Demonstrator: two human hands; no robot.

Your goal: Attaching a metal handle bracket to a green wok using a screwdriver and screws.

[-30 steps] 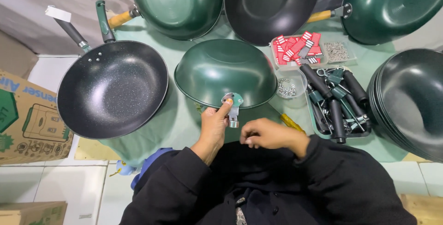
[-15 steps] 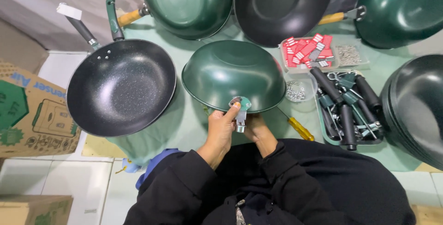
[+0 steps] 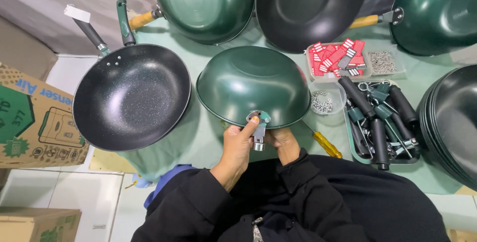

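The upturned green pan (image 3: 253, 85) lay bottom-up near the front edge of the table (image 3: 198, 138), its metal handle bracket (image 3: 259, 123) turned toward the person, probably so the fitting sat within easy reach. The left hand (image 3: 238, 145) pinched that bracket, thumb tip on top and fingers curled beneath. The right hand (image 3: 284, 141) was tucked under the rim just beside it; whether its fingers gripped anything could not be told. A yellow-handled screwdriver (image 3: 323, 142) lay near, a tray of black handles (image 3: 380, 123) further right. A second before, the right hand had rested lower, apart from the pan.
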